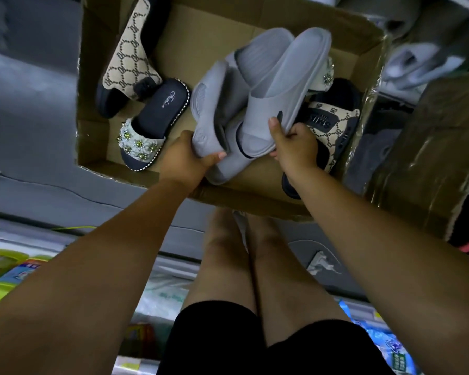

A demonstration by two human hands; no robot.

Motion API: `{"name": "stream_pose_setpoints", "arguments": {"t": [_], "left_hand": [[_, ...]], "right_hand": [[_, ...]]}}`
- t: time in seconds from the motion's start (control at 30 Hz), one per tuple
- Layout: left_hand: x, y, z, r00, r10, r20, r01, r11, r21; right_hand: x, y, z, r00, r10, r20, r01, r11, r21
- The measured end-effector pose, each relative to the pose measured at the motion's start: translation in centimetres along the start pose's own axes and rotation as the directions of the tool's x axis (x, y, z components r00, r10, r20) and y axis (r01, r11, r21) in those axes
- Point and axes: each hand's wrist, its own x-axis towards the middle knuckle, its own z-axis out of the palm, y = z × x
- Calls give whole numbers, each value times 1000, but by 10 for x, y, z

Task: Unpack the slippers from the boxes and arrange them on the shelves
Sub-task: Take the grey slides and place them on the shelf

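Two plain grey slippers are held above an open cardboard box (pixel 222 20). My left hand (pixel 186 159) grips the left grey slipper (pixel 214 109) at its toe end. My right hand (pixel 294 147) grips the right grey slipper (pixel 284 85) at its front strap. The two slippers overlap each other. Inside the box lie a beige patterned slipper (pixel 129 58), a dark slipper with a flower-studded strap (pixel 149 125), and another beige patterned slipper (pixel 333 125) partly hidden under my right hand. A further flower-studded slipper (pixel 326 77) peeks out behind the grey pair.
My bare legs (pixel 255 266) stand just in front of the box on a grey floor (pixel 30 115). Packaged goods (pixel 8 269) lie along a low display at left and bottom right. A second taped cardboard box (pixel 423 163) stands at right.
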Motion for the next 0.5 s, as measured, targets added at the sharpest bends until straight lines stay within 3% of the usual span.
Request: {"name": "stream_pose_setpoints", "arguments": {"t": [0.2,0.5], "left_hand": [[-10,-2,-10,972,7,-237,-28,996,-85],[-14,18,-22,952,-123,-279,-23,884,-467]], "right_hand": [[-11,-2,-11,996,-80,-46,81,997,13],[-19,15,-35,999,-52,-12,53,981,184]]}}
